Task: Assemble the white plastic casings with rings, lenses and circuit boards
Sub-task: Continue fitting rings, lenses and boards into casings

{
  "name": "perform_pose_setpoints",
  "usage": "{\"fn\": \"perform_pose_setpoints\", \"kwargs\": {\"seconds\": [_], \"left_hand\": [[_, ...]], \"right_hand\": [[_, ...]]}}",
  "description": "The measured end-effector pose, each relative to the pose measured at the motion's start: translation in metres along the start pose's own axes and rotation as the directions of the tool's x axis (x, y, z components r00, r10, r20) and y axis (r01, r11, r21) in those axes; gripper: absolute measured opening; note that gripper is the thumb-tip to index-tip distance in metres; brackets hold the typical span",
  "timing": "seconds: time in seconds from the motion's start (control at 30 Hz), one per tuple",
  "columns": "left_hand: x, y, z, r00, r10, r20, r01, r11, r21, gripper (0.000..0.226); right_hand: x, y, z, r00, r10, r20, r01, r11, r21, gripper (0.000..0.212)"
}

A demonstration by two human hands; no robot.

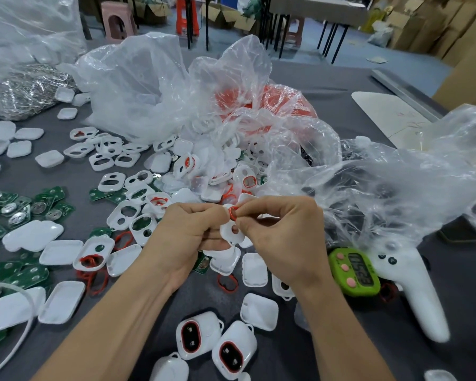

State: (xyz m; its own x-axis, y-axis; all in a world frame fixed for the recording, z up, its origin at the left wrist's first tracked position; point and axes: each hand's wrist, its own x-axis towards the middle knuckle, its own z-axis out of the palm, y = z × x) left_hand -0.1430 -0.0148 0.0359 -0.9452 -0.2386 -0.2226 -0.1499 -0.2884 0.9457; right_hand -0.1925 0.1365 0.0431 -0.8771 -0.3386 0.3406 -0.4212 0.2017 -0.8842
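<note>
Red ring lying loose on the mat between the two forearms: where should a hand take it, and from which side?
Pinch the near arc of the red ring from above, one finger inside the loop. It lies flat on the grey mat as a thin open loop, so nothing stands up to wrap. A white casing sits close on its right; the near side looks bare.

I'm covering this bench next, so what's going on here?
A person is fitting a red ring to a white casing. The left hand holds the casing while the right hand pinches the ring against its top end. Two casings with rings already fitted lie nearest the person; loose casings and green circuit boards are spread over the table.
</note>
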Motion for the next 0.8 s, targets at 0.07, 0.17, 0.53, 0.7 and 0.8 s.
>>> {"fn": "perform_pose_setpoints", "kwargs": {"seconds": [0.07,0.17,0.53,0.7,0.8], "left_hand": [[0.0008,-0.0004,0.0002,1.0,0.02,-0.017,-0.02,1.0,0.013,0.044],[0.0003,-0.0005,-0.0016,0.999,0.05,-0.006,-0.049,0.998,0.036,0.043],[-0.0013,0.0,-0.0046,0.999,0.029,0.024,-0.029,0.999,0.032,0.008],[-0.0014,-0.0027,-0.003,0.998,0.06,0.001,-0.06,0.994,0.086,0.017],[-0.0003,-0.0029,-0.0033,0.998,0.057,-0.012,-0.056,0.992,0.112,0.008]], "right_hand": [[-0.0013,-0.0005,0.0024,1.0,0.003,-0.005,-0.003,1.0,0.009,0.028],[-0.0032,-0.0002,0.0053,1.0,0.006,0.002,-0.007,1.0,0.013,0.028],[-0.0008,0.0,0.002,1.0,-0.02,0.021,0.02,1.0,0.007,0.039],[-0.0006,-0.0024,0.0008,0.998,-0.032,0.053,0.033,0.999,-0.01,0.043],[0.0001,0.0009,-0.0008,0.997,0.03,0.065,-0.032,0.999,0.025,0.04]]}}
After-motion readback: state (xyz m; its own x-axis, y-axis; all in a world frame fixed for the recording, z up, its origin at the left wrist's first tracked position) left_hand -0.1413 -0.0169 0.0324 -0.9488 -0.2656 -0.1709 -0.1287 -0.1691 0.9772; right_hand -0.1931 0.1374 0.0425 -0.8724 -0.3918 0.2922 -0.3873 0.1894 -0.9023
